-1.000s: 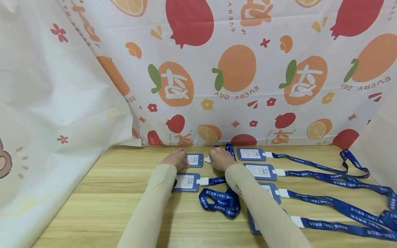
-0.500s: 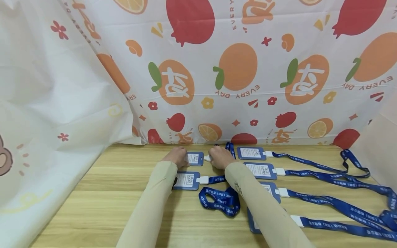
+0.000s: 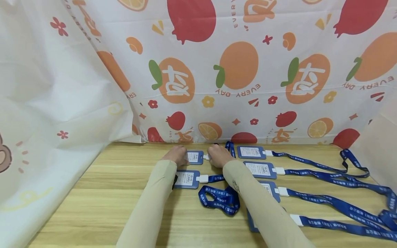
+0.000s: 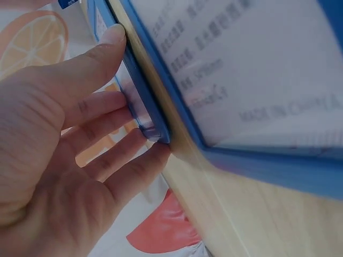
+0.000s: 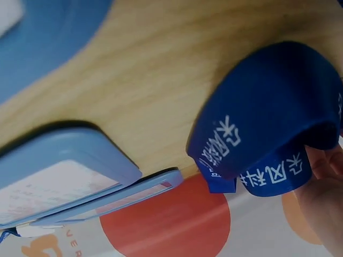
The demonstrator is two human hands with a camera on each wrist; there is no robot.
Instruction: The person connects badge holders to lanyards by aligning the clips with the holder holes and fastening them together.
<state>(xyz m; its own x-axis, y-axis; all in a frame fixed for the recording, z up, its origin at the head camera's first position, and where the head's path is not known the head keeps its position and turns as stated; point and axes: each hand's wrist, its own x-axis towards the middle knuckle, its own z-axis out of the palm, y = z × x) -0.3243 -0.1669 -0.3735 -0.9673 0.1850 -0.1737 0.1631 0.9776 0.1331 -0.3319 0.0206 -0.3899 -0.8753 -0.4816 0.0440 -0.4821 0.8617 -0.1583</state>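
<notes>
My left hand (image 3: pixel 176 156) holds the left end of a blue ID card holder (image 3: pixel 195 157) lying near the back of the table. In the left wrist view, the thumb and fingers of the left hand (image 4: pixel 80 123) touch that card holder's (image 4: pixel 140 101) edges. My right hand (image 3: pixel 219 155) pinches the white clip (image 3: pixel 206 157) of a blue lanyard at the holder's slotted end; its fingertips are mostly hidden. Part of this lanyard (image 3: pixel 230 148) curves up behind the hand. In the right wrist view, the lanyard (image 5: pixel 268 101) loops beside the right hand (image 5: pixel 324 198).
In front lies another card holder (image 3: pixel 187 179), clipped to a bunched lanyard (image 3: pixel 220 199). Several more holders, among them a back one (image 3: pixel 252 152), lie to the right; their lanyards (image 3: pixel 328 203) stretch rightward. A fruit-print cloth (image 3: pixel 238 113) hangs behind the wooden table (image 3: pixel 93 203).
Both hands stay almost in place. The right hand and white clip have edged slightly left towards the card holder. The head view has tilted a little.
</notes>
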